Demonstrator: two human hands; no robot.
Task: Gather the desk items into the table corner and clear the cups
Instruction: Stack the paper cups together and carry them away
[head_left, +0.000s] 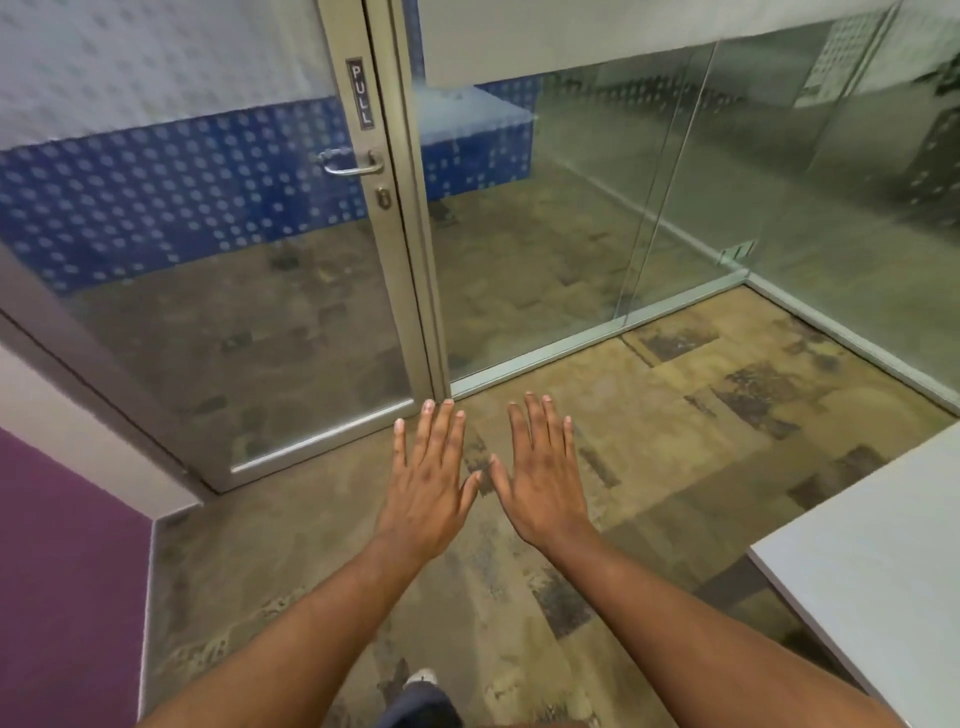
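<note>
hands: 2, left hand (428, 486) and right hand (540, 480) | fingers (434, 428) spread wide, holding nothing | surface (878, 561): 1, right | glass door (249, 312): 1

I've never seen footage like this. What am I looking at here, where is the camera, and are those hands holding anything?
There is no machine here: a person wears a wide-angle camera on the head, so you see what they see, looking forward and down. The left hand and right hand are stretched out side by side, palms down, fingers spread, holding nothing. Below them is patchy carpet. Ahead stands a glass door with a metal handle and a sign reading PULL, beside glass walls. A corner of a pale table shows at the right; the part in view is bare. No cups or desk items appear in this picture.
</note>
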